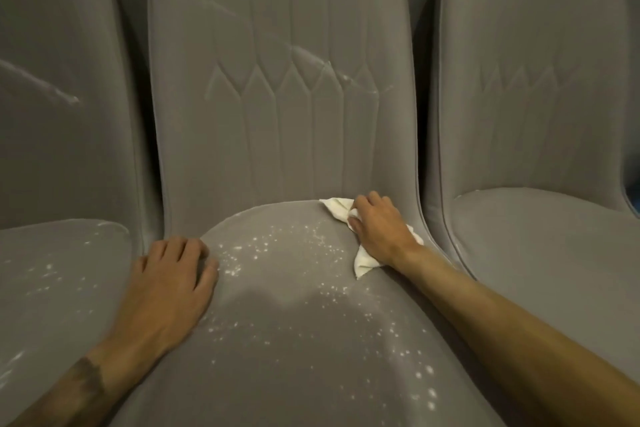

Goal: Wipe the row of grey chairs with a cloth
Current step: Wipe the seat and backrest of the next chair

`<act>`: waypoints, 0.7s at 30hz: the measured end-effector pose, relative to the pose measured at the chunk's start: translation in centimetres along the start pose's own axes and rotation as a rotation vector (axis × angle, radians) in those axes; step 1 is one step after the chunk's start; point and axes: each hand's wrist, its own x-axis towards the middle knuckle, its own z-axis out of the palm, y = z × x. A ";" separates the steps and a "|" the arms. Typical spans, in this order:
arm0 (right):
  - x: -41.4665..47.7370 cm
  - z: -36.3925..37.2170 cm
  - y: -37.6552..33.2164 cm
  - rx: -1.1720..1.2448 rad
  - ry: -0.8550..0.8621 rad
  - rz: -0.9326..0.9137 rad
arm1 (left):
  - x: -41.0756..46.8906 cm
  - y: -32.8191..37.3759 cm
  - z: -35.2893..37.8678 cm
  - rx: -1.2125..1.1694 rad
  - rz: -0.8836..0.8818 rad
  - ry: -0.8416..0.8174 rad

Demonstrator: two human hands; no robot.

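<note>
Grey chairs (pixel 277 28), three in a row, upholstered, with stitched panels on each backrest. We view them from above the middle seat.

1. Middle chair (pixel 298 340). We count many white specks (pixel 263 248) scattered over the seat, thickest towards the back and down the right side. A pale streak (pixel 311 55) runs slantwise across the backrest. A darker patch (pixel 277 295) lies at the seat's centre.

2. Left chair (pixel 62 114). White specks lie on its seat and a pale streak crosses its backrest.

3. Right chair (pixel 526 114). We note a faint pale line along the back rim of the seat.

4. Cloth (pixel 337 210), white, crumpled. It lies at the back right of the middle chair's seat, close to where the seat meets the backrest. One corner juts out past the fingertips and another trails out below the wrist.

5. Right hand (pixel 377 225). It lies on top of the cloth, its grip closed with fingers curled over the fabric, pressing it to the seat. The forearm reaches in from the lower right.

6. Left hand (pixel 169 284). It rests palm down on the left edge of the middle seat. Its grip is loose and holds nothing, with the fingers slightly bent and the fingertips on the upholstery. We note a dark tattoo (pixel 88 381) on the forearm.
</note>
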 end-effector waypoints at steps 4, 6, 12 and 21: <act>0.0 1.2 -4.4 0.118 -0.037 -0.091 | -0.1 0.4 -0.2 0.009 -0.009 0.012; -1.6 1.5 -5.1 0.193 -0.072 -0.216 | -0.2 0.5 -0.3 0.016 0.003 0.013; -1.0 -0.1 0.4 0.001 -0.022 -0.040 | -0.3 0.0 0.3 -0.020 -0.006 0.008; -1.5 0.7 -2.7 0.162 -0.083 -0.258 | 0.0 -0.3 0.6 -0.021 -0.014 0.017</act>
